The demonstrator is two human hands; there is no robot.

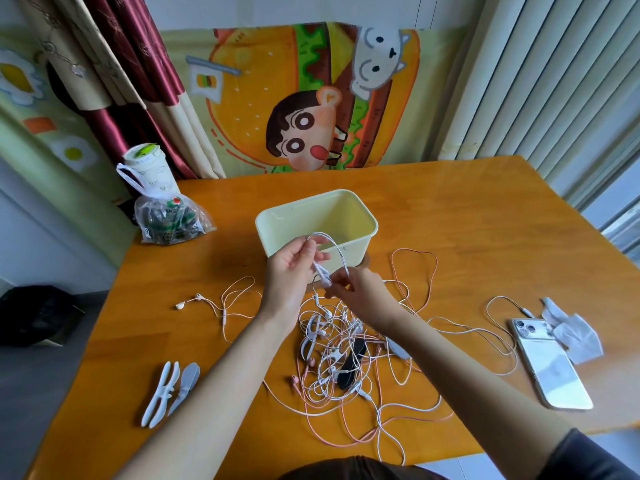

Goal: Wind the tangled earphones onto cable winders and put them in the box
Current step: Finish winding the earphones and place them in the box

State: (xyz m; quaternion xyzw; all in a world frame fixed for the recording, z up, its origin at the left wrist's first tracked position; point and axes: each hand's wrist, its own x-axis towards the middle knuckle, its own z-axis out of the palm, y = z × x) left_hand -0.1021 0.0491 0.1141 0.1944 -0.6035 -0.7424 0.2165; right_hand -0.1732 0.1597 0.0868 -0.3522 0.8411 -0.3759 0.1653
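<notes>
earphones (341,355), white and pink, are heaped in a tangle at the table's (485,230) centre, toward six o'clock from the cream box (273,225), with loose strands trailing out to three and nine o'clock. one white cable (334,245) is lifted out of the heap and looped up in front of the box wall. a white winder (322,275) is held upright between the hands, just above the pile, presumably so the cable can be laid round it without catching the other cords.

the left hand (294,268) is closed in a pinch on the top of the loop, fingers curled, the winder's upper end seemingly pressed against the palm. the right hand (360,292) is closed with its fingertips on the winder's lower end; whether the cable is also pinched there cannot be told.

two spare winders (169,388) are laid at eight o'clock, within easy reach. a single pink earphone (207,303) lies apart at nine o'clock. a phone (550,365) and crumpled tissue (571,334) are set out at three o'clock, and a plastic bag (169,216) at eleven o'clock. the box appears empty, so winding is judged to be at its start.
</notes>
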